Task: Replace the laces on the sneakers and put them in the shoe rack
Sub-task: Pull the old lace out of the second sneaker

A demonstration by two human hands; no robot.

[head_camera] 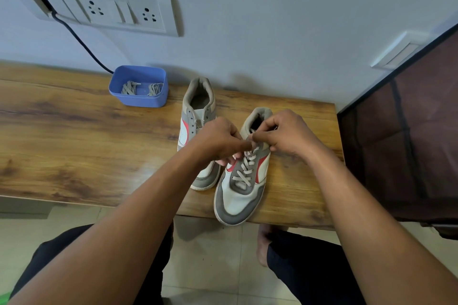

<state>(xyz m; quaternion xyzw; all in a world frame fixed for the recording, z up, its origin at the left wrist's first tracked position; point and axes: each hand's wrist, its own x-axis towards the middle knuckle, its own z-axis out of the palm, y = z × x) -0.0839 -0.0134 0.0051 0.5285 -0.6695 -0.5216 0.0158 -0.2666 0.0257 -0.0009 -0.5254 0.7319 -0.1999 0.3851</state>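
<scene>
- Wood-grain brown table (74,131) is standing against a pale wall, carrying two sneakers and one tub.
- Two matching sneakers in grey, white and red are sitting side by side near the table's right end, toes pointing toward the camera wearer. Each is showing a curved red stripe, and any lettering on them is too small to read.
- One, the laced sneaker (243,195), is sitting on the right with its toe at the table's front edge, and one pale grey lace (244,171) is criss-crossing up its front.
- The other, the unlaced sneaker (198,106), is lying just beside it on the left, partly hidden behind the left forearm.
- One left hand (218,138) is reaching over the laced sneaker, its fingers (241,147) curling in and pinching the lace near the top eyelets.
- One right hand (285,134) is meeting it there, its fingers (260,137) curling in and pinching the same lace.
- One blue plastic tub (138,86) is sitting at the back of the table, holding two lace bundles (128,88) in pale grey.
- One white socket panel (111,10) on the wall is showing two sockets, and one black cable (81,42) is running down from it behind the tub.
- One dark mesh-fronted rack (409,131) is standing just beside the table's right end.
- Two legs in dark trousers and one bare foot (262,245) are showing below, on a pale tiled floor.
</scene>
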